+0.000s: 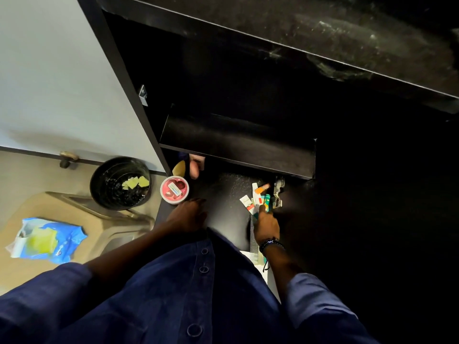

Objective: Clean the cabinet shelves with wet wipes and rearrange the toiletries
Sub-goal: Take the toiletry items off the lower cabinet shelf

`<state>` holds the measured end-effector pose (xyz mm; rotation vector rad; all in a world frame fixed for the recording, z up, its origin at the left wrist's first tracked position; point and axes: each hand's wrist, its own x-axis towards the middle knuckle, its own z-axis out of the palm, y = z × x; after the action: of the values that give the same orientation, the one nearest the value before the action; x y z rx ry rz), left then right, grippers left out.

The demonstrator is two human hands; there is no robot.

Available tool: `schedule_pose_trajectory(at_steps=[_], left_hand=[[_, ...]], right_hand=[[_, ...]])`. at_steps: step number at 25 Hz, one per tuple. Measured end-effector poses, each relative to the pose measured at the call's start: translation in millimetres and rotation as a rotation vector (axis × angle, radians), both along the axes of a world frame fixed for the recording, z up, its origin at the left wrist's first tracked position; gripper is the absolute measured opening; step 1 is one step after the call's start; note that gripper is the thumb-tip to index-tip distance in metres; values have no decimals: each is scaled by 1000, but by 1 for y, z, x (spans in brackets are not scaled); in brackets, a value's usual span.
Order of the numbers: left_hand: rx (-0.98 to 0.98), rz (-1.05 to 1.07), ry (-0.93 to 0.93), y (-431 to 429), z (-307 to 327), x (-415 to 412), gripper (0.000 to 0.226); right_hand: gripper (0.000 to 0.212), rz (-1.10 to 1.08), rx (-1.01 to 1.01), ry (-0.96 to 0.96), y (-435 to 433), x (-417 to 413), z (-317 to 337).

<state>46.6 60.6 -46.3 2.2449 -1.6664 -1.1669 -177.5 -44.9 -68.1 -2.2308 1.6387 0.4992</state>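
The right hand (pixel 267 224) reaches into a cluster of small tubes (pixel 258 201) on the dark bottom shelf (pixel 223 189), its grip impossible to tell in the gloom, while the left hand (pixel 188 216) rests palm-down, fingers relaxed, beside a red tub (pixel 174 189), the wipes pack (pixel 47 240) well apart leftward.

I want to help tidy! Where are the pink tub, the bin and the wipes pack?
pink tub (pixel 174 189), head view, middle of its lid.
bin (pixel 108 194), head view, its dark inner wall.
wipes pack (pixel 68 236), head view, blue wrapper.
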Motion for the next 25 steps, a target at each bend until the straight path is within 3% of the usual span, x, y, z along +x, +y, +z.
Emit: schedule_pose_trajectory(at_steps=[6, 8, 10, 12, 13, 16, 21, 23, 25], left_hand=[[45, -41, 42, 4, -4, -5, 48], [72, -28, 85, 5, -8, -8, 50], [65, 97, 248, 5, -11, -16, 50], [66, 339, 492, 0, -4, -28, 30], [90, 467, 641, -4, 0, -32, 16], [197, 760, 927, -9, 7, -33, 11], [79, 763, 739, -1, 1, -20, 19], [45, 748, 650, -1, 1, -15, 24], [9, 705, 565, 2, 3, -8, 23]], right_hand=[[45, -55, -28, -114, 15, -7, 6], [44, -195, -32, -332, 15, 0, 11], [43, -396, 125, -718, 14, 15, 20], [46, -473, 389, -1015, 17, 35, 29], [48, -453, 475, -1050, 19, 44, 31], [51, -358, 559, -1061, 28, 58, 38], [56, -418, 705, -985, 27, 40, 23], [44, -458, 405, -777, 22, 23, 12], [46, -362, 99, -436, 16, 2, 4]])
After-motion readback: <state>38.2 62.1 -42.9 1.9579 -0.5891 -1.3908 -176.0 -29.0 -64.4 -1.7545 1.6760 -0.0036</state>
